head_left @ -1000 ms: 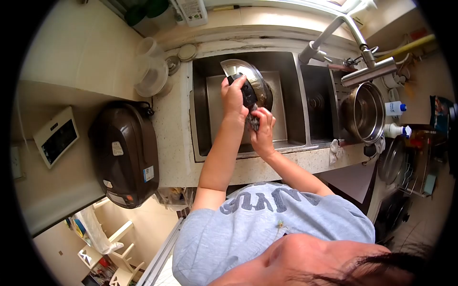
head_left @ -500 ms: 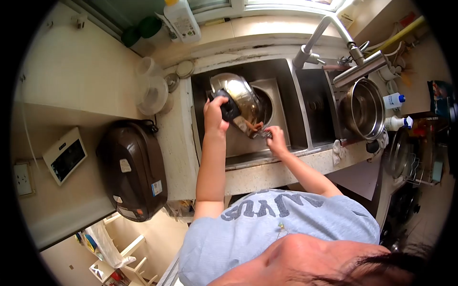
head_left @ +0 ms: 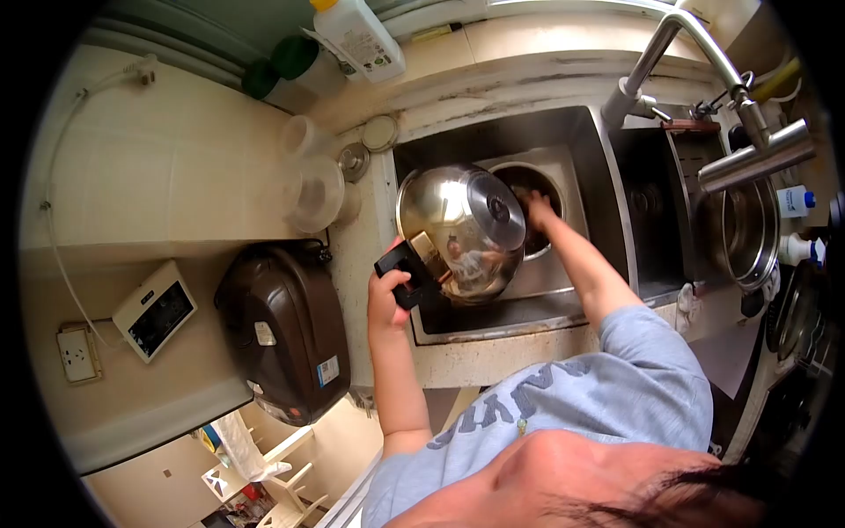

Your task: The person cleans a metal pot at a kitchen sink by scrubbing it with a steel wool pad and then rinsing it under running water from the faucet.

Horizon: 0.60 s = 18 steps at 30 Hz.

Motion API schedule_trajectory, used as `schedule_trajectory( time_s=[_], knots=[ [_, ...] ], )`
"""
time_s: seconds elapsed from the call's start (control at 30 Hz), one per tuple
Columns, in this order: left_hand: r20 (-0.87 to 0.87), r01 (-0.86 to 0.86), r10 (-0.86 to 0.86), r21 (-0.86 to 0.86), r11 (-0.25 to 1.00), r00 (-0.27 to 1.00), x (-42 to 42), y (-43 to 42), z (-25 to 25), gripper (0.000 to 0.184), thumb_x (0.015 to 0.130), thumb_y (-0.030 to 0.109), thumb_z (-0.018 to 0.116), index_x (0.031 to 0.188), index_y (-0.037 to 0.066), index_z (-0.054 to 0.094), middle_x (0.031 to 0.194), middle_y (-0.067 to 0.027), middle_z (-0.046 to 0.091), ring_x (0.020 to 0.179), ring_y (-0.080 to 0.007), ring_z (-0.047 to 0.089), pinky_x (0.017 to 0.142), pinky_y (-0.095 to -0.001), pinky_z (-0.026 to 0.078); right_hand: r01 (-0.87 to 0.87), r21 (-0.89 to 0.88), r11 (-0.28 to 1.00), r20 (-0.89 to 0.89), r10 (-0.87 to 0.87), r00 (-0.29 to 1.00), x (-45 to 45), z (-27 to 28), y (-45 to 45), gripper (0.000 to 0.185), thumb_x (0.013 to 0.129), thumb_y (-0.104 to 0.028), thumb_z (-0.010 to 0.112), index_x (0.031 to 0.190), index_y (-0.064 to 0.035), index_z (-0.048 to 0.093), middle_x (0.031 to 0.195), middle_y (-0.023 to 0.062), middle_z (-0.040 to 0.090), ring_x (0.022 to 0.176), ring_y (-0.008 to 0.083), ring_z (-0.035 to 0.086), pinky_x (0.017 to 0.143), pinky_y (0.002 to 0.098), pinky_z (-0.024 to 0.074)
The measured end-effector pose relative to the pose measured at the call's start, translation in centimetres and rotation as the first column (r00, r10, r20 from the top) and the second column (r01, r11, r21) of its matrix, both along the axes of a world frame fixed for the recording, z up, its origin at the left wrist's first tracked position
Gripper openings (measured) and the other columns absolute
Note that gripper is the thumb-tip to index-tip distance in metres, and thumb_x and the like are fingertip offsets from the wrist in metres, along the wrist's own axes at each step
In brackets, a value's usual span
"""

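Note:
My left hand (head_left: 387, 295) is wrapped around the black handle of a shiny metal kettle (head_left: 475, 255), above the left sink basin (head_left: 519, 312). The kettle is tipped over, and a round grey disc with a dark centre shows on its upper right side. Beside it in the basin is a round metal bowl (head_left: 553, 185), partly hidden by the kettle. My right hand (head_left: 539, 209) reaches into this bowl. Its fingers are in shadow, so whether they hold anything is unclear.
A tall faucet (head_left: 678, 53) stands behind the divider between two basins. To the right is a steel pot (head_left: 748, 233). A brown appliance (head_left: 282, 330), clear plastic containers (head_left: 317, 189) and a round lid (head_left: 380, 134) sit at the left. A white bottle (head_left: 361, 40) stands on the ledge.
The kettle has turned so its disc side faces up and right. My right hand has left the kettle's edge, where it held something small and shiny, and moved up into the bowl.

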<state>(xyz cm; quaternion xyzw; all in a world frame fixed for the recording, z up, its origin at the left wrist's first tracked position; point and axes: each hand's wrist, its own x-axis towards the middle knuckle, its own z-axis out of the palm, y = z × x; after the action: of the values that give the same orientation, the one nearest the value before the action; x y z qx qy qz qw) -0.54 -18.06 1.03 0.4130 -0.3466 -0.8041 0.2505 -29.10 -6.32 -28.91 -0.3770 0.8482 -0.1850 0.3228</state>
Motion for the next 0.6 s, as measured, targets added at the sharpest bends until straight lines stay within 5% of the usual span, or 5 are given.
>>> schedule_trajectory(
  time_s=[0.07,0.13,0.37,0.47,0.6],
  knots=[
    [0.008,0.005,-0.005,-0.012,1.0,1.0,0.2,0.0,-0.8,0.062,0.063,-0.004,0.046,0.125,-0.004,0.048,0.106,-0.0126,0.058,0.093,-0.0227,0.058,0.082,-0.032,0.049,0.59,-0.015,0.807,0.492,-0.508,0.708,-0.4,3.8,-0.8,0.042,0.081,-0.011,0.054,0.122,-0.0044,0.05,0.098,0.0118,0.061,0.088,0.0246,0.058,0.084,0.0344,0.045],
    [-0.001,-0.012,0.012,-0.015,1.0,1.0,-0.4,0.2,-0.9,0.06,0.064,-0.003,0.047,0.124,-0.004,0.049,0.103,-0.0125,0.059,0.089,-0.0227,0.059,0.08,-0.0315,0.049,0.742,-0.209,0.637,0.697,-0.435,0.57,1.7,10.7,-0.6,0.037,0.082,-0.013,0.057,0.117,-0.0036,0.052,0.101,0.0098,0.059,0.093,0.0201,0.056,0.084,0.0314,0.0438],
    [0.038,0.052,-0.051,-0.029,0.998,0.998,-1.8,1.0,-0.9,0.065,0.063,-0.007,0.043,0.128,-0.004,0.044,0.106,-0.0124,0.057,0.092,-0.0222,0.058,0.082,-0.0336,0.05,0.055,-0.862,0.505,0.039,-0.041,0.998,7.0,22.7,-2.7,0.035,0.079,-0.014,0.064,0.112,-0.0044,0.057,0.107,0.0092,0.059,0.1,0.0248,0.054,0.092,0.0356,0.0399],
    [-0.004,0.001,-0.001,-0.044,0.999,1.0,-3.3,2.8,0.3,0.061,0.065,-0.005,0.046,0.126,-0.005,0.044,0.105,-0.0137,0.057,0.087,-0.0221,0.059,0.079,-0.0333,0.05,0.701,-0.406,0.586,0.766,-0.199,0.611,1.9,16.3,-5.6,0.026,0.085,-0.016,0.059,0.108,-0.0035,0.059,0.098,0.0079,0.062,0.088,0.0172,0.057,0.081,0.0323,0.0456],
    [0.043,0.008,-0.001,-0.168,0.986,0.999,-4.7,6.6,2.4,0.07,0.067,-0.004,0.051,0.134,-0.008,0.031,0.102,-0.0095,0.056,0.086,-0.015,0.056,0.077,-0.025,0.047,0.565,0.161,0.81,0.914,-0.338,0.224,-3.0,6.9,-4.4,0.024,0.087,-0.018,0.056,0.103,-0.0002,0.059,0.092,0.0099,0.063,0.081,0.0165,0.057,0.072,0.033,0.0478]
  ],
)
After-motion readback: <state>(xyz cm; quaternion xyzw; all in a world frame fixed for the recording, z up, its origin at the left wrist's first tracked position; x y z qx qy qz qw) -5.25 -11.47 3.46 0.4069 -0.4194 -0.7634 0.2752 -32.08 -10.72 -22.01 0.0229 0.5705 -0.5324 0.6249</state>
